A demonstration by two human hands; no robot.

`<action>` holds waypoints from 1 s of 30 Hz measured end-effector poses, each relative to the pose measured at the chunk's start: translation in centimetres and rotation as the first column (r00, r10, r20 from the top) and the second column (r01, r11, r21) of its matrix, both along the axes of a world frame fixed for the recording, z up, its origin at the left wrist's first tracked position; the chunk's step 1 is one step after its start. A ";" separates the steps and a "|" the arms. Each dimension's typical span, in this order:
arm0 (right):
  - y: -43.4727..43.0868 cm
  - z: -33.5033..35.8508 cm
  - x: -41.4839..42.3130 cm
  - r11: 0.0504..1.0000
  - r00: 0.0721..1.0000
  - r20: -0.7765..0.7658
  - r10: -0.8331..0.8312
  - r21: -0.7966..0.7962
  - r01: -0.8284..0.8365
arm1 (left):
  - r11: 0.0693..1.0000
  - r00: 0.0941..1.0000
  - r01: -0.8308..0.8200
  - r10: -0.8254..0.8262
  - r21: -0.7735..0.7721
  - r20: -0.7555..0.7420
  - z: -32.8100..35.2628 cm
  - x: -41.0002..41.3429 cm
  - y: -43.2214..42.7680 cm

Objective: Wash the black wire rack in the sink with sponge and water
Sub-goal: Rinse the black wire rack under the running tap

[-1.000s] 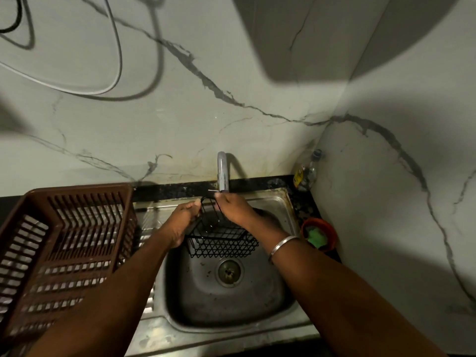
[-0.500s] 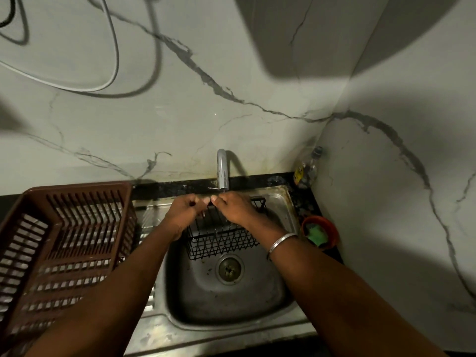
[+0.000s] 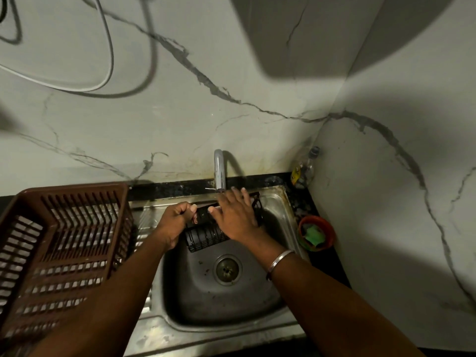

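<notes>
Black wire rack (image 3: 206,237) ran lengthwise along the sink's (image 3: 282,206) back edge under the tap (image 3: 219,173); left hand (image 3: 177,222) gripped its left end, right hand (image 3: 235,215) spread flat on top

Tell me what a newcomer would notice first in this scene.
Two hands meet over the steel sink under the tap: the left hand grips the black wire rack at its left end, and the right hand lies flat across its top. A big brown slatted basket fills the counter to the left, and a red bowl with a green sponge sits right of the sink.
</notes>
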State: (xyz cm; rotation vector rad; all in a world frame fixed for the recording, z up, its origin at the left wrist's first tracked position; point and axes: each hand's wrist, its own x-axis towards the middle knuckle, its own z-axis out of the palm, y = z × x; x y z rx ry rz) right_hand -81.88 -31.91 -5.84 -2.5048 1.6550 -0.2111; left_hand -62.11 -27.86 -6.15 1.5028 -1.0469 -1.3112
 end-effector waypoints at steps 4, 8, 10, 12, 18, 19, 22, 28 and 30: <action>1.7 0.0 1.4 0.999 0.998 -0.042 -0.047 -0.024 0.046 | 0.999 0.999 -0.036 0.036 -0.021 -0.002 -0.3 0.1 -0.2; 1.5 -0.4 0.7 0.999 0.999 -0.037 -0.017 -0.043 0.016 | 0.998 0.998 -0.056 0.056 -0.008 -0.041 -0.5 0.5 0.0; 1.9 -0.3 1.0 0.998 0.997 -0.037 -0.061 -0.036 0.059 | 0.997 0.997 -0.076 0.075 -0.020 -0.035 -0.5 0.7 -0.1; 2.8 -0.5 1.6 0.997 0.999 -0.041 0.027 -0.074 -0.030 | 0.996 0.996 -0.084 0.083 -0.016 -0.031 -0.5 0.8 -0.1; 3.5 -1.2 0.8 0.995 1.000 -0.008 0.017 -0.098 -0.018 | 0.994 0.996 -0.092 0.092 -0.054 -0.005 -0.3 0.8 -0.4; 3.8 -1.3 0.9 0.992 0.998 -0.010 0.061 -0.111 -0.062 | 0.994 0.995 -0.099 0.099 -0.056 -0.001 -0.2 0.8 -0.4; 4.1 -1.3 0.4 0.985 0.995 0.008 0.102 -0.140 -0.100 | 0.993 0.996 -0.092 0.093 -0.080 0.002 0.0 0.7 -0.6; 4.4 -1.5 -0.3 0.976 0.991 -0.016 0.132 -0.172 -0.133 | 0.990 0.995 -0.103 0.104 -0.093 0.000 0.2 0.4 -0.6; 4.5 -1.4 -0.3 0.976 0.993 -0.017 0.114 -0.187 -0.115 | 0.988 0.993 -0.114 0.114 -0.104 -0.003 0.4 0.3 -0.6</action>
